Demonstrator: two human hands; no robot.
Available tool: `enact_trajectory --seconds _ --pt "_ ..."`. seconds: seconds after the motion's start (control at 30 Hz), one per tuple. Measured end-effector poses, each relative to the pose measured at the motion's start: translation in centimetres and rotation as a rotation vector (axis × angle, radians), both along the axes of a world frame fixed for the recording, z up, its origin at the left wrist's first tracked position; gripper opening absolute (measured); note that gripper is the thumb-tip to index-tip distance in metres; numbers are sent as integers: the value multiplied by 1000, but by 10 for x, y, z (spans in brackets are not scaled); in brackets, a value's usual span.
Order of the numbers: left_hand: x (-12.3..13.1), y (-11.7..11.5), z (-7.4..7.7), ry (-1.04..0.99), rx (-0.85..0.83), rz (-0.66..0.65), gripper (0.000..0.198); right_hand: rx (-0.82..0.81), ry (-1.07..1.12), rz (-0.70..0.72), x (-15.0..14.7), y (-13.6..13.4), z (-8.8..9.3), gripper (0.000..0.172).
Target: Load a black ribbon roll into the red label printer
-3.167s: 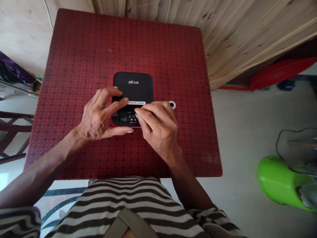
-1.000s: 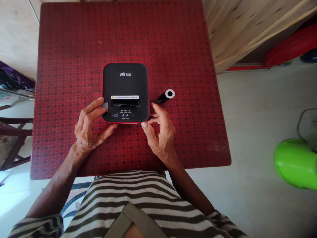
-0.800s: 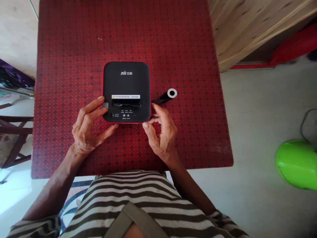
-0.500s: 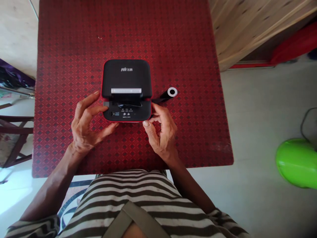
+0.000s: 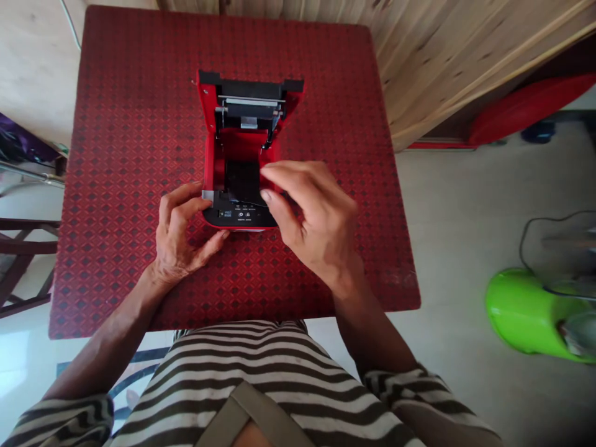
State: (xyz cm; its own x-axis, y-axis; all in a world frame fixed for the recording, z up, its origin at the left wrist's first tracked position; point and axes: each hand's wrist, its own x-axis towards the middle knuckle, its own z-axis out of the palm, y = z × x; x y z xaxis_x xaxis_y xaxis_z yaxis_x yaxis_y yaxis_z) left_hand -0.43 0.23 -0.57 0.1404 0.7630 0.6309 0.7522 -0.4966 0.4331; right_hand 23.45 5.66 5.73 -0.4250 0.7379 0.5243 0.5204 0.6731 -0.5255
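Observation:
A red and black receipt printer [image 5: 239, 217] sits on the table with its lid [image 5: 249, 105] raised, showing the red compartment inside. A dark, flexible sheet [image 5: 243, 181] lies in that compartment, over the edge of the button panel. My left hand [image 5: 180, 230] grips the printer's front left corner, fingers at the grey latch [image 5: 207, 195] and thumb along the front edge. My right hand [image 5: 316, 217] hovers over the printer's right side, thumb and forefinger apart beside the dark sheet; whether they touch it is unclear. The paper roll is out of sight.
The printer stands on a table with a red patterned cover [image 5: 139, 93]. Wooden panelling [image 5: 335, 12] borders its far and right sides. A dark wooden chair [image 5: 28, 245] is at the left. On the floor at right stands a green bucket [image 5: 516, 310] with a cable above it.
The printer's lid has swung up and open. My right hand has risen from the front right corner to above the compartment. My left hand stays at the latch corner.

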Motion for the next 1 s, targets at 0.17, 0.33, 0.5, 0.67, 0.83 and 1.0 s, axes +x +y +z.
enact_trajectory --seconds 0.17,0.33,0.5,0.67,0.83,1.0 --pt "0 -5 -7 30 37 -37 69 -122 -372 212 -36 50 -2 20" --pt "0 -9 -12 31 -33 -38 64 -95 -513 196 -53 84 -25 11" --pt "-1 -9 -13 0 -61 -59 64 -28 -615 194 -55 100 -35 20" --pt "0 -8 -13 -10 -46 -64 61 24 -472 170 -59 101 -49 21" --pt "1 -6 -11 -10 -25 -66 61 22 -315 137 -60 101 -57 31" --pt "1 -6 -11 -2 -29 -42 58 -9 -467 140 -59 100 -40 21"
